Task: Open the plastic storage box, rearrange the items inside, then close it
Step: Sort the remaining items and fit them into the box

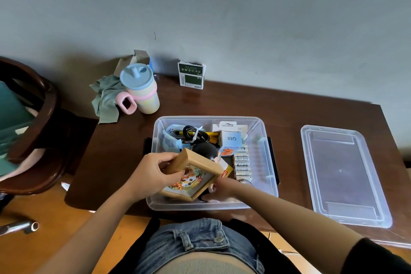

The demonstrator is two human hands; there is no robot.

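Observation:
The clear plastic storage box [265, 158] stands open on the dark wooden table, its lid [342, 176] lying flat to the right. My left hand [155, 173] grips the upper left corner of a wooden picture frame [195, 176], tilted above the box's near left part. My right hand [222, 189] is inside the box below the frame's right edge, fingers curled on a small item partly hidden by the frame. Inside lie a black cable [195, 134], a blue-and-white carton marked Q88 [231, 142], a row of batteries [242, 164], a black round object [205, 150] and blue packets [170, 140].
A pastel cup with a blue lid [140, 89] and a grey-green cloth [106, 100] sit at the back left. A green and white carton [191, 75] stands against the wall. A dark wooden chair [33, 127] is at the left.

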